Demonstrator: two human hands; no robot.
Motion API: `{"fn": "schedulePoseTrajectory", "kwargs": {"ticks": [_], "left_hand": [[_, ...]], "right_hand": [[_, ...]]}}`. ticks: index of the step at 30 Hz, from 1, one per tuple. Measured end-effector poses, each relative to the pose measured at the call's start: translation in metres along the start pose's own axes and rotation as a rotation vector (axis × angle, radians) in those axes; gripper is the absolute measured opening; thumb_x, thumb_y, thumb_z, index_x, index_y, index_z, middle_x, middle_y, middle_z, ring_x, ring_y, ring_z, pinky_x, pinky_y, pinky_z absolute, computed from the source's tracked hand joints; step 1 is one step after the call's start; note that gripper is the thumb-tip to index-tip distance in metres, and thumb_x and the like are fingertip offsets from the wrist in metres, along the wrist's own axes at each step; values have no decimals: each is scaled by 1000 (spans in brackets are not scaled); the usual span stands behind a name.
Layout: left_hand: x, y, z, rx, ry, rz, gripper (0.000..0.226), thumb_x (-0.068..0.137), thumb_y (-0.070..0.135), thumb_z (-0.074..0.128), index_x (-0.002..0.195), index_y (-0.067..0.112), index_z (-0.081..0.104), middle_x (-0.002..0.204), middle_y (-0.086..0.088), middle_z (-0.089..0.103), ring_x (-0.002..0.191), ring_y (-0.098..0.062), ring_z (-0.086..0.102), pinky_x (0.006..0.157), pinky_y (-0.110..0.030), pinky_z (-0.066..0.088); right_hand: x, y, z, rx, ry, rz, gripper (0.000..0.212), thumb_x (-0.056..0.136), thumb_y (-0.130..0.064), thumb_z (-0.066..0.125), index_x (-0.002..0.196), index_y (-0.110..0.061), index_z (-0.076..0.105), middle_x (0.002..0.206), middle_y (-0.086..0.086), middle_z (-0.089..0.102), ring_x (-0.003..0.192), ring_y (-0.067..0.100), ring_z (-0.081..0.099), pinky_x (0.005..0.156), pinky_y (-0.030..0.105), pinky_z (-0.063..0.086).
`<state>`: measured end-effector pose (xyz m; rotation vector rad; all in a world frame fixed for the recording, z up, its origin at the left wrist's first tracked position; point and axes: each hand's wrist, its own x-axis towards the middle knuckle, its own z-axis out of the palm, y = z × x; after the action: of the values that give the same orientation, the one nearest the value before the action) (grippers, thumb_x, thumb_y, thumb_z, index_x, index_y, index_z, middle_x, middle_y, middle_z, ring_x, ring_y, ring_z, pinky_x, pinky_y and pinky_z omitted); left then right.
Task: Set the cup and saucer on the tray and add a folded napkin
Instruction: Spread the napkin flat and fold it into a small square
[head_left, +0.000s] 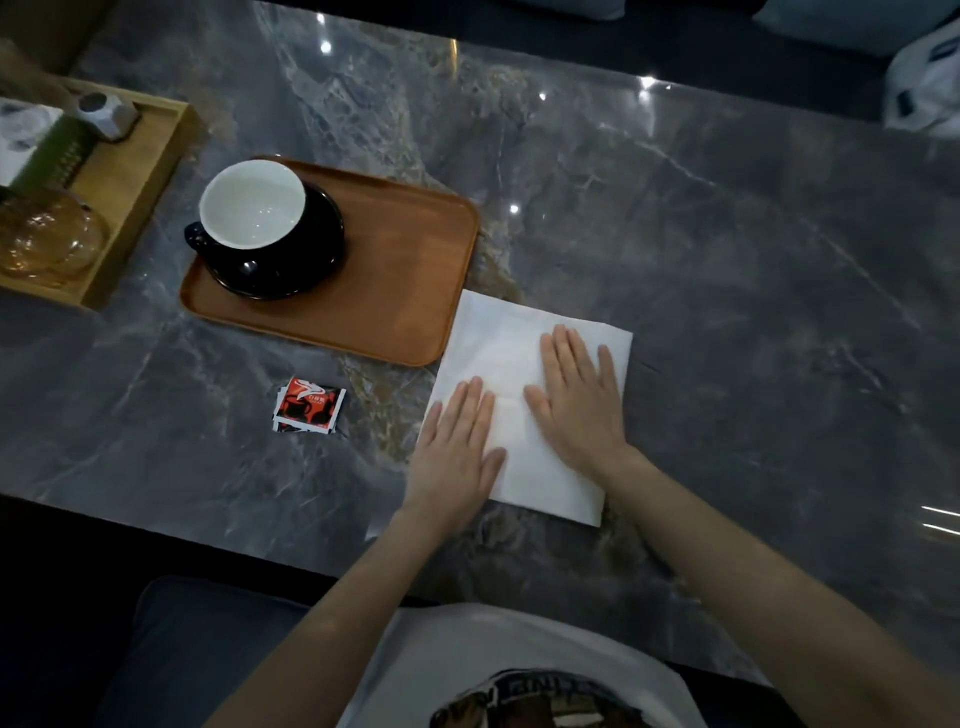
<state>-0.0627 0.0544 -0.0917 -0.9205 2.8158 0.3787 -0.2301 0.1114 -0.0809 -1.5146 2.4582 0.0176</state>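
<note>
A black cup (254, 213) with a white inside stands upright on a black saucer (317, 249), on the left half of a brown wooden tray (410, 270). A white napkin (498, 343) lies flat on the grey marble table just right of the tray's near corner. My left hand (457, 447) rests flat on the napkin's near left part, fingers together. Beside it, my right hand (582, 400) presses flat on the napkin's right half, fingers slightly spread. Neither hand grips anything.
Red and black sachets (309, 405) lie on the table below the tray. A light wooden box tray (130, 197) at the far left holds an amber glass (49, 239), a tissue box and a small grey object. A white bag (924, 88) sits at the far right.
</note>
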Motion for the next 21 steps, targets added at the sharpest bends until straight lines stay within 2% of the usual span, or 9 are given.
{"fn": "schedulePoseTrajectory", "kwargs": {"ticks": [4,8,10,11,13,15,17,21], "left_hand": [[0,1,0,9,-8,-6,63,94,45,4,142,7,22,151,-11,28,141,-21,14,113,-32,-5],[-1,3,-1,34,-8,-17,65,94,45,2,141,6,24,150,-12,30,139,-24,20,112,-32,-4],[0,3,-1,45,0,-17,65,94,45,2,141,6,24,150,-12,30,139,-24,19,112,-32,-4],[0,3,0,48,3,-18,65,94,45,3,141,5,24,150,-12,30,139,-23,18,112,-32,-5],[0,2,0,50,7,-15,65,94,45,3,141,6,23,150,-12,30,139,-23,17,112,-32,-5],[0,2,1,48,15,-9,65,94,45,2,141,5,23,150,-13,30,138,-22,17,112,-31,-6],[0,3,1,45,23,0,65,94,45,2,142,5,21,151,-13,27,139,-22,16,112,-30,-8],[-1,3,3,27,49,22,66,94,46,3,143,5,18,152,-14,24,140,-23,12,112,-30,-8]], "right_hand": [[-8,35,4,-29,-36,78,83,80,-56,-3,147,-8,2,158,9,1,146,20,-3,114,40,-13],[-13,55,2,-35,-54,231,69,93,-50,8,146,-8,-5,159,9,-5,146,19,-6,116,42,-13],[-23,49,-1,-30,-21,260,68,92,-47,6,145,-7,-6,158,9,-6,146,20,-7,113,40,-21],[-31,39,-2,-45,0,213,69,89,-47,1,144,-7,-8,157,9,-6,145,20,-8,109,39,-26],[-53,12,4,-35,24,39,70,86,-47,-3,143,-6,0,156,9,2,143,20,-4,109,40,-21],[-80,-8,15,4,-28,-89,66,93,-45,2,142,-6,22,152,10,28,141,21,16,112,43,-2],[-96,-6,24,29,-91,-90,66,96,-45,2,138,-8,36,145,8,43,137,20,33,111,43,5],[-110,17,27,70,-88,-56,62,96,-46,9,140,-11,34,147,6,40,139,15,25,113,39,3]]}}
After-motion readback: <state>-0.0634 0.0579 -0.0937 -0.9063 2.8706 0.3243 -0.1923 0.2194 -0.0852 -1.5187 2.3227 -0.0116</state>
